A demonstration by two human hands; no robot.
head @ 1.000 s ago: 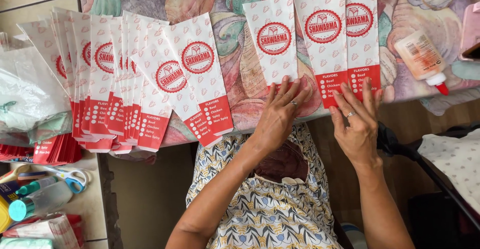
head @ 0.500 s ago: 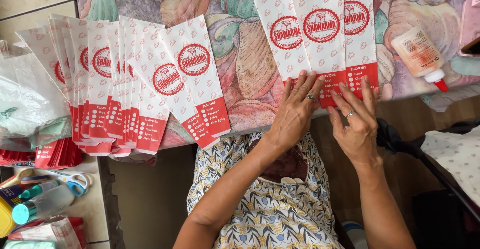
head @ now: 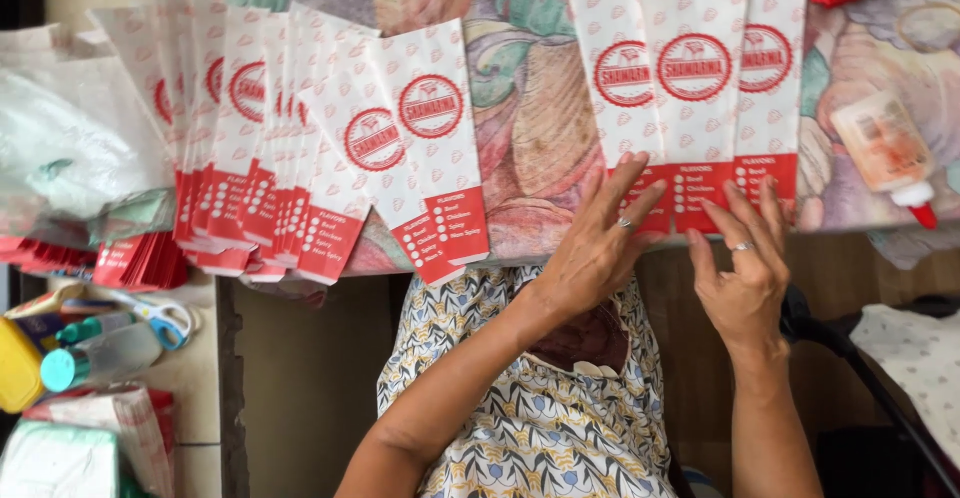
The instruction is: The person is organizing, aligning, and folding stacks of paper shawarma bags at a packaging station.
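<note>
- So there are three white paper bags (head: 695, 88) with a red pattern, a round red emblem and a red strip at the bottom, lying side by side and overlapping at the table's near edge, right of the middle.
- Left hand (head: 598, 248) is flat and open, fingers spread, pressing on the red strip of the leftmost bag. Not gripping anything.
- Right hand (head: 745, 268) is open too, fingertips on the bottom edge of the bags, nothing clasped.
- Further left there's a big fanned stack of the same bags (head: 290, 148) hanging over the edge.
- A glue bottle (head: 885, 153) with a red tip lies to the right of the three.
- The table has a colourful patterned cloth (head: 530, 108).
- Scissors (head: 160, 316) and bottles sit lower left on a tiled floor.
</note>
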